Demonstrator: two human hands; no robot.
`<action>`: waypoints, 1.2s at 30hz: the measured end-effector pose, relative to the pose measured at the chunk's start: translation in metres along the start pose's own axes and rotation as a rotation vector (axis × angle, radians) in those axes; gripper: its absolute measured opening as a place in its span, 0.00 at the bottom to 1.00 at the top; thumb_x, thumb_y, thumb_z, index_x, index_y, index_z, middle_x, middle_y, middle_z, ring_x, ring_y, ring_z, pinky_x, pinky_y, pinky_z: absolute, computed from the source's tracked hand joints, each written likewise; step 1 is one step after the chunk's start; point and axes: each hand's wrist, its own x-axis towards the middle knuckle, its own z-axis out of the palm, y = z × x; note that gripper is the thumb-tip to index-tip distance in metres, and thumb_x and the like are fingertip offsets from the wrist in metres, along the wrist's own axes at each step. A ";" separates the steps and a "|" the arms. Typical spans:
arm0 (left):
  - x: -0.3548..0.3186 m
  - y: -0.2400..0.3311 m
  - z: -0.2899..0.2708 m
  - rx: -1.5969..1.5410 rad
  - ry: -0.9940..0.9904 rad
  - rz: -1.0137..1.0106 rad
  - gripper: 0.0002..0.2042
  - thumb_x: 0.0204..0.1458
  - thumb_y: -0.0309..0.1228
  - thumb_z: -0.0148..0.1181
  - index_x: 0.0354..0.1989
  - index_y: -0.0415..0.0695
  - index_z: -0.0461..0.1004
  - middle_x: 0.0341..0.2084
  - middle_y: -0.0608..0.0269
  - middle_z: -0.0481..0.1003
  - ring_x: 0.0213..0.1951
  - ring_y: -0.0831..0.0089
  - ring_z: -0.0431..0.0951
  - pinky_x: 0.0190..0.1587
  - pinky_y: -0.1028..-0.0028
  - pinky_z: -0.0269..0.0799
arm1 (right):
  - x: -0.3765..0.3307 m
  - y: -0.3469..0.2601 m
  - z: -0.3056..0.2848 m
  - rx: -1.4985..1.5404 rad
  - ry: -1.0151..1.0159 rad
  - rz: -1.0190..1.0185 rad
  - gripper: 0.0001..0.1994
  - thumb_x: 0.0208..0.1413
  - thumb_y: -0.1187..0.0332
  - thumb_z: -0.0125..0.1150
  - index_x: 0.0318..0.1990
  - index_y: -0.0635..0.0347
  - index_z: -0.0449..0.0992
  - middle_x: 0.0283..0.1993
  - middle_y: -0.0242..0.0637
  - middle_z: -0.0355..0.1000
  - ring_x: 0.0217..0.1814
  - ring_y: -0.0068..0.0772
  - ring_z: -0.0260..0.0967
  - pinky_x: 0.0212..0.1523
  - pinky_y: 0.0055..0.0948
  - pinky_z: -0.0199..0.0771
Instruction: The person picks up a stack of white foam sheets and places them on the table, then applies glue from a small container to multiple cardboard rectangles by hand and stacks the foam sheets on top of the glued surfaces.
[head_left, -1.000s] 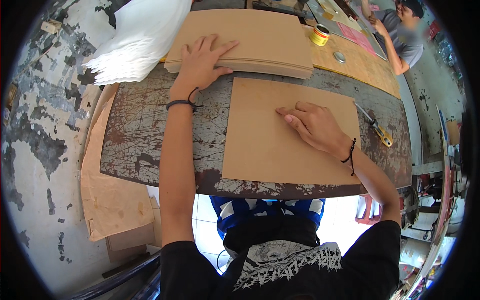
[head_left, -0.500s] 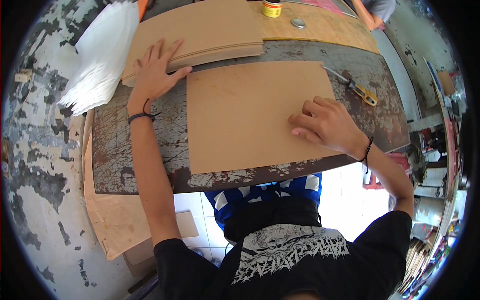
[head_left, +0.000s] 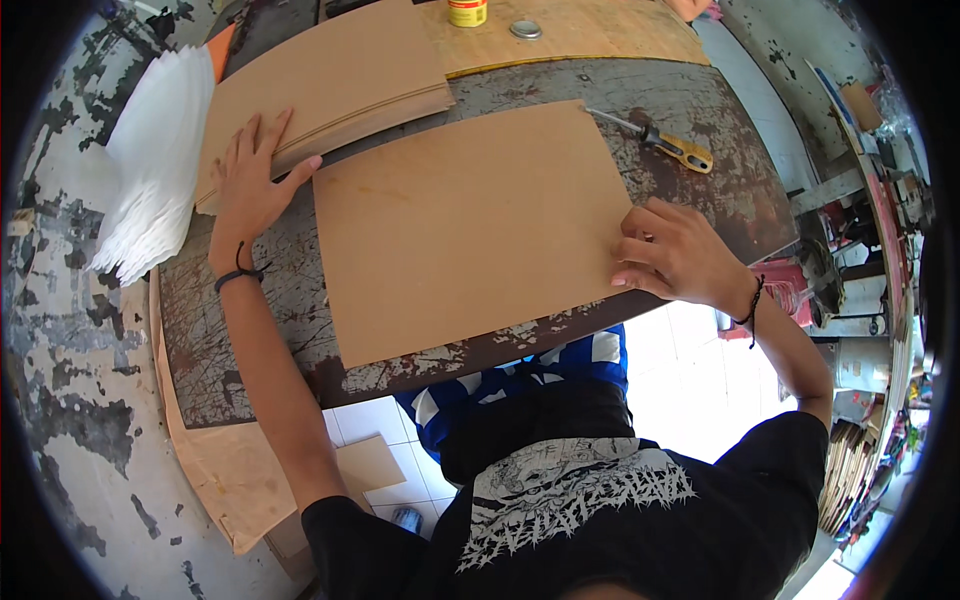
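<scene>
A single brown cardboard sheet [head_left: 470, 225] lies flat on the worn dark table [head_left: 250, 330]. My right hand [head_left: 680, 255] rests on the sheet's right edge with fingers curled, pinching that edge near the table's front. My left hand [head_left: 250, 190] lies flat, fingers spread, on the near corner of a stack of brown cardboard sheets [head_left: 330, 85] at the back left. The stack and the single sheet nearly touch.
A pile of white sheets [head_left: 150, 170] sits left of the stack. A yellow-handled screwdriver [head_left: 670, 145] lies at the right. A yellow tin [head_left: 467, 12] and a round lid [head_left: 525, 30] stand on the plywood board [head_left: 580, 35] behind. Cardboard pieces [head_left: 235, 480] lean below the table.
My right hand has slid from the sheet's middle to its right edge. My left hand has stayed on the stack. The view has tilted down and left.
</scene>
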 end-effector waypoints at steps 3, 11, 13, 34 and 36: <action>-0.002 0.013 -0.012 0.166 0.189 0.095 0.31 0.56 0.60 0.59 0.65 0.57 0.73 0.67 0.50 0.66 0.70 0.50 0.60 0.69 0.40 0.45 | -0.014 -0.003 0.001 0.007 -0.008 0.036 0.14 0.60 0.48 0.61 0.40 0.46 0.73 0.43 0.30 0.69 0.46 0.35 0.71 0.43 0.37 0.76; -0.045 0.168 -0.047 -0.362 0.325 0.889 0.14 0.50 0.38 0.71 0.45 0.52 0.81 0.29 0.69 0.74 0.34 0.70 0.75 0.43 0.65 0.66 | -0.028 0.009 -0.007 -0.009 -0.024 -0.076 0.17 0.58 0.49 0.64 0.44 0.49 0.73 0.50 0.32 0.71 0.53 0.38 0.72 0.50 0.38 0.75; -0.069 0.205 -0.032 -0.558 0.143 1.025 0.18 0.47 0.40 0.72 0.46 0.52 0.81 0.29 0.70 0.73 0.33 0.72 0.75 0.43 0.67 0.68 | -0.033 0.015 -0.005 0.024 -0.053 -0.076 0.19 0.55 0.50 0.67 0.46 0.51 0.75 0.51 0.34 0.72 0.55 0.40 0.72 0.52 0.40 0.76; -0.091 0.217 -0.012 -0.362 -0.057 1.051 0.18 0.53 0.30 0.56 0.54 0.48 0.77 0.34 0.71 0.76 0.35 0.74 0.79 0.44 0.75 0.72 | 0.173 0.156 -0.004 0.126 0.403 0.210 0.14 0.61 0.61 0.64 0.48 0.60 0.73 0.50 0.46 0.73 0.54 0.54 0.72 0.53 0.44 0.74; -0.092 0.218 -0.007 -0.387 -0.048 1.069 0.19 0.53 0.30 0.56 0.55 0.48 0.76 0.35 0.70 0.76 0.37 0.74 0.79 0.44 0.74 0.72 | 0.203 0.195 0.001 0.123 0.446 0.225 0.16 0.61 0.60 0.64 0.50 0.59 0.73 0.50 0.47 0.73 0.54 0.54 0.72 0.54 0.44 0.73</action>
